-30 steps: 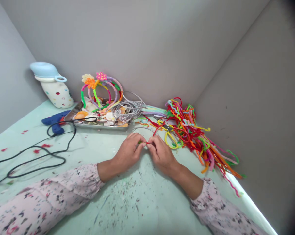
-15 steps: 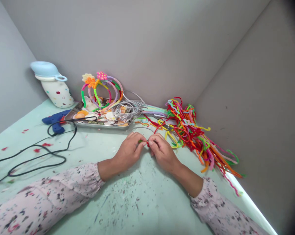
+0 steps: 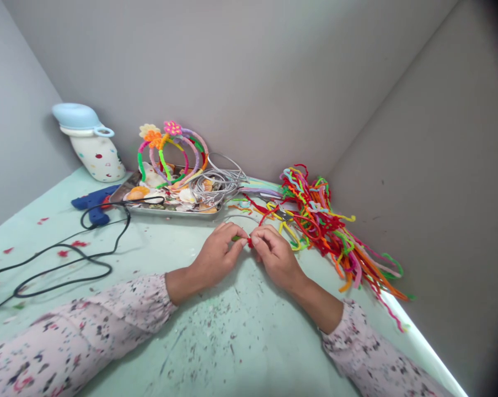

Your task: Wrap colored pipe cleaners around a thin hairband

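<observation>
My left hand [image 3: 218, 253] and my right hand [image 3: 276, 256] meet over the middle of the table, thumbs and forefingers pinched close together. Between the fingertips shows a short bit of red pipe cleaner [image 3: 250, 242], fuzzy and mostly covered by the fingers. A sliver of green [image 3: 235, 238] peeks out under my left forefinger. Just behind the hands a thin grey wire [image 3: 237, 216] arches; whether it joins the held piece is hidden. A red pipe cleaner strand [image 3: 264, 215] runs up from near my right hand toward the yellow-handled pliers [image 3: 290, 229].
A metal tray [image 3: 178, 213] holds shells, coiled grey wire [image 3: 219, 184] and fuzzy headbands with flowers [image 3: 173, 128]. A tangled pipe cleaner heap [image 3: 319, 220] lies right. Left are a blue glue gun [image 3: 95, 201], its black cord [image 3: 87, 259] and a white bottle [image 3: 97, 157].
Almost nothing differs. The fingertips have shifted very slightly, and a little more of the red pipe cleaner shows between them.
</observation>
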### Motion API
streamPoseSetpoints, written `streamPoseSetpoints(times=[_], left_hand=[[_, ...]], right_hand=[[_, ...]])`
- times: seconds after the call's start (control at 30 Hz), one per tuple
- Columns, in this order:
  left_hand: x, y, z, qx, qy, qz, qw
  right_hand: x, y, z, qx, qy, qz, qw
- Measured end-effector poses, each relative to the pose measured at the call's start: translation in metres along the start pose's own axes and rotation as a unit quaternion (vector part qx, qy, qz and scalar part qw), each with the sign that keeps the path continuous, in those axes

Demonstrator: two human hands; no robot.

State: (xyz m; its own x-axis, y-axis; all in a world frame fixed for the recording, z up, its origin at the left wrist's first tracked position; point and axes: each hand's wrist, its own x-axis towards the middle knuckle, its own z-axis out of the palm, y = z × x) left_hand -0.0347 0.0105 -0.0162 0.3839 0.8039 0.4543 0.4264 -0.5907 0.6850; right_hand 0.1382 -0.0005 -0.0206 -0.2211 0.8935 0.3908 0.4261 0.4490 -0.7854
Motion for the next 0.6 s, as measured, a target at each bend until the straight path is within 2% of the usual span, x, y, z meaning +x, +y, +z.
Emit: streamPoseSetpoints(times=[0.37,0.6], left_hand=[[-0.0002,-0.0001,0.0005,0.004,-0.015,0.005,1.000],[0.0007,0.0039,-0.0016,-0.012,-0.006,-0.016,1.000]], right_hand=[[-0.0015,0.0003,-0.0004,0.049,-0.029,0.014,0.998],[-0.0022,0.0033,0.0020,0.023,0.011,0.015,1.000]])
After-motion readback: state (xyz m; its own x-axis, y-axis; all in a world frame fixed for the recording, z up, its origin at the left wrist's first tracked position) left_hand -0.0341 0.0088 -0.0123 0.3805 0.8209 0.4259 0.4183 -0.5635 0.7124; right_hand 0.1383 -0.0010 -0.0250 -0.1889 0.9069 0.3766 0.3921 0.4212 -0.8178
